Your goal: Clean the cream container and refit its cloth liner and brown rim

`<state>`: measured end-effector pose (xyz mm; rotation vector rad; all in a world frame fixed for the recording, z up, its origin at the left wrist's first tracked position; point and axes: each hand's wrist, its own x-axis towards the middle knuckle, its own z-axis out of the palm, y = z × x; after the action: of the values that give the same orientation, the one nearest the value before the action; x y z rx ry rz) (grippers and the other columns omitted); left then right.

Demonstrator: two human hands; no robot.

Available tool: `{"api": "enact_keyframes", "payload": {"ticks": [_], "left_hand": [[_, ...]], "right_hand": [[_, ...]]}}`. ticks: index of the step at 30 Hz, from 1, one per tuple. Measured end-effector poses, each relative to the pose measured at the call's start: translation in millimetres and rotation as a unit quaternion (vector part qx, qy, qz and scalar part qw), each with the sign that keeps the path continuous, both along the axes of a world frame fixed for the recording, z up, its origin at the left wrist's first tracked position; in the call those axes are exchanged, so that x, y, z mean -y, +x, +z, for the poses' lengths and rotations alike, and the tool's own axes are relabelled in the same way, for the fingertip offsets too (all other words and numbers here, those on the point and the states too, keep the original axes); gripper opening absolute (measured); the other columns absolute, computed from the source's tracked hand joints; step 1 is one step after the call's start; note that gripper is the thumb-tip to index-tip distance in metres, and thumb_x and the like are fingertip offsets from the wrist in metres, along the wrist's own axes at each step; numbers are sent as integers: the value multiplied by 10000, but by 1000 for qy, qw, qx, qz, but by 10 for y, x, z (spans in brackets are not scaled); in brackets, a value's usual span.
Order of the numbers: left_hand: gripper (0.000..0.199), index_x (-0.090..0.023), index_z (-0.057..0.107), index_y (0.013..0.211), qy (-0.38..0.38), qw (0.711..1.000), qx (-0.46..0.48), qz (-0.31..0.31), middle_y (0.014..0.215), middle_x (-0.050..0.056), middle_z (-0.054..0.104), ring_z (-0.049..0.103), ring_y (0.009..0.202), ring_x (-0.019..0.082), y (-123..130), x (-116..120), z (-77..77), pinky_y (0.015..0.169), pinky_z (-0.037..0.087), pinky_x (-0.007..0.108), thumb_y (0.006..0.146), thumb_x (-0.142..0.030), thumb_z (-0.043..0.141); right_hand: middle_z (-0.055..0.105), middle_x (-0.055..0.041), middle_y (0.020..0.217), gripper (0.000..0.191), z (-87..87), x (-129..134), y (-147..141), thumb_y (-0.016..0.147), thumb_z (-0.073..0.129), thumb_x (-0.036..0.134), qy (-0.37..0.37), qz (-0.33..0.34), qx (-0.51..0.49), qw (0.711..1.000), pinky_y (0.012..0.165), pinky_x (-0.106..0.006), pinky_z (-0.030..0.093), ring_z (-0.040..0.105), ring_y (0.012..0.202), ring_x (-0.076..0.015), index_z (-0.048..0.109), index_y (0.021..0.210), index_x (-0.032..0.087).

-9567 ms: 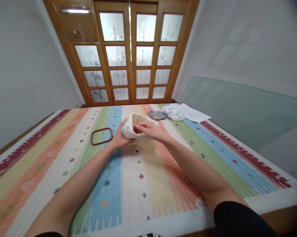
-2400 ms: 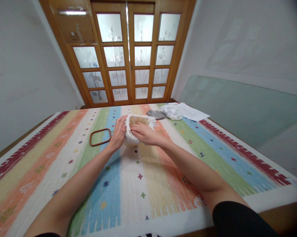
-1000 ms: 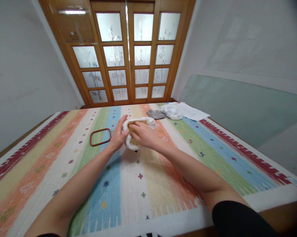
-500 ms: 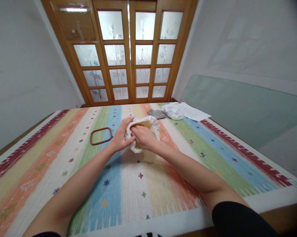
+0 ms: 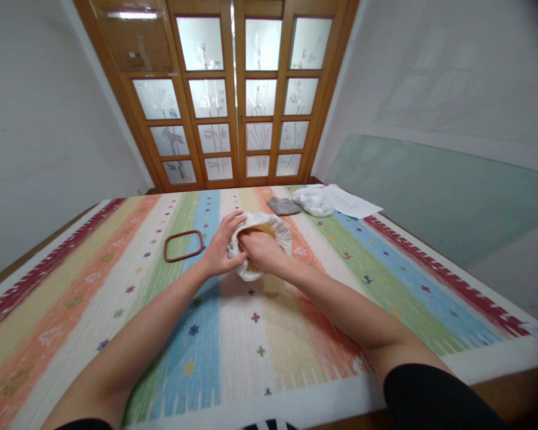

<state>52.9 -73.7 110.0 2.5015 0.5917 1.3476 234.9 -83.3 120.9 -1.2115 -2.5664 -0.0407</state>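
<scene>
A white gathered cloth pouch (image 5: 281,230) with a yellowish inside stands mouth-up near the middle of the table. My left hand (image 5: 221,248) grips its left side, thumb toward me and fingers along the far rim. Through the mouth reaches my right hand (image 5: 263,251); its fingertips are hidden inside, so what they hold, if anything, does not show. To the left of my left hand lies a reddish-brown rounded rectangular frame (image 5: 166,251), flat on the striped cloth.
A striped, patterned tablecloth (image 5: 233,334) covers the table. Behind the pouch to the right lie a folded grey cloth (image 5: 283,206), a crumpled white plastic bag (image 5: 314,203) and a printed paper sheet (image 5: 356,206). Wooden glazed doors (image 5: 237,128) stand beyond the far edge.
The pouch has shifted very slightly to the right, and its mouth looks a little wider. My right hand has gone slightly deeper into it; my left hand keeps its grip.
</scene>
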Motion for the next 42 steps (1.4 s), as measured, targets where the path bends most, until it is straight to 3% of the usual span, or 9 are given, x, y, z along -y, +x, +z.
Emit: {"api": "enact_keyframes", "payload": {"ticks": [7,12,19,22,24,27,32,38,42], "left_hand": [[725,-249,422,1546,-40,999,1,-7,1496,155,545,535,1384,354,-5,-55,-110,1195,400,550,901,-483,656],[669,-221,463,1503,-100,993,47,44,1466,146,572,570,1327,337,-70,-144,-164,1162,418,527,924,-518,620],[631,-217,488,1469,-160,978,115,68,1473,126,550,530,1337,329,-176,-313,-215,1161,394,502,913,-500,590],[617,-218,485,1469,-176,975,120,64,1458,125,558,544,1309,317,-170,-329,-229,1136,416,483,917,-475,582],[617,-221,485,1471,-180,975,118,61,1444,121,567,556,1286,309,-159,-328,-235,1118,432,470,917,-473,584],[624,-227,489,1473,-182,975,117,52,1426,115,581,570,1264,303,-150,-329,-245,1103,448,459,916,-486,596],[623,-230,492,1474,-189,973,125,37,1420,115,595,582,1254,299,-147,-342,-272,1092,467,447,919,-490,602],[598,-224,508,1447,-206,968,140,41,1448,111,584,572,1278,292,-139,-359,-292,1100,453,440,916,-480,607],[540,-207,563,1382,-236,958,160,41,1362,106,637,600,1216,279,-123,-366,-282,1059,478,427,909,-465,601]], "right_hand": [[728,-167,1148,244,22,-11,9,997,529,210,-9,6,-14,1000,861,-346,474,676,1013,-270,666,1175,116],[746,-114,1087,255,236,47,86,1044,478,255,-19,42,-86,995,889,-343,457,666,1004,-239,718,1052,168],[702,-122,1218,267,478,-121,383,1030,490,297,118,-36,-316,941,1053,-400,423,601,1182,-270,695,1158,184],[721,-92,1086,282,392,-335,489,988,566,383,68,-92,-357,927,884,-353,467,638,966,-240,689,1146,185],[694,-41,863,293,305,-457,529,973,579,450,16,-112,-351,930,759,-314,431,590,777,-199,703,980,185],[602,-4,718,381,190,-584,550,983,531,491,2,-107,-363,926,696,-294,364,520,706,-171,627,767,192],[546,15,705,417,36,-727,535,962,508,558,-60,-75,-472,877,669,-270,369,502,711,-158,555,743,207],[581,36,713,412,-240,-814,473,798,678,602,-272,-69,-587,760,592,-240,395,497,634,-132,554,801,209],[634,18,795,407,-288,-830,453,797,674,593,-271,-80,-582,763,655,-253,465,559,716,-148,577,876,206]]}}
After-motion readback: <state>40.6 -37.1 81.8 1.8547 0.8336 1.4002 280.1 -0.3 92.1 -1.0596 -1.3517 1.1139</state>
